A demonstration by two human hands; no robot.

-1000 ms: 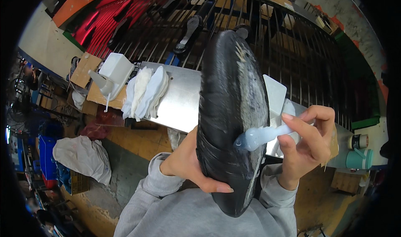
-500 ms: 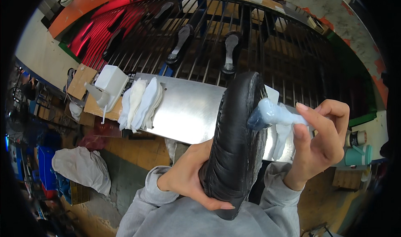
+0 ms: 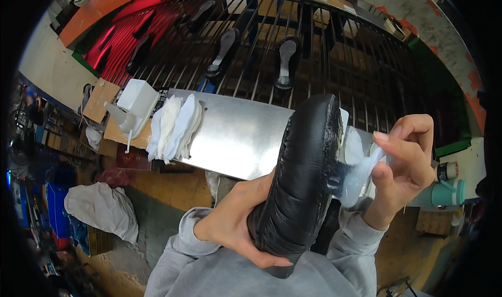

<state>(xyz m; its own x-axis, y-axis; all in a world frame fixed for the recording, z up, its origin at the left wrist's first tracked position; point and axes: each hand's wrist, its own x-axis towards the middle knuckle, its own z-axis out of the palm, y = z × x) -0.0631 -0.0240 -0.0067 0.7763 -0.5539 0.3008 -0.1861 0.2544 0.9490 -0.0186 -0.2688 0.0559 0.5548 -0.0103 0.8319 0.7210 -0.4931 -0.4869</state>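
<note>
While a white dispenser (image 3: 137,99) and a stack of white insoles (image 3: 175,125) sat at the left end of the metal shelf (image 3: 235,135), the left hand (image 3: 238,226) clasped the black shoe (image 3: 300,176) upright over its right end, and the right hand (image 3: 405,161) pinched a translucent squeeze bottle (image 3: 358,174) against the sole edge.

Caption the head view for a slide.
Left hand grips a black shoe while right hand presses a translucent tool to its edge.
</note>
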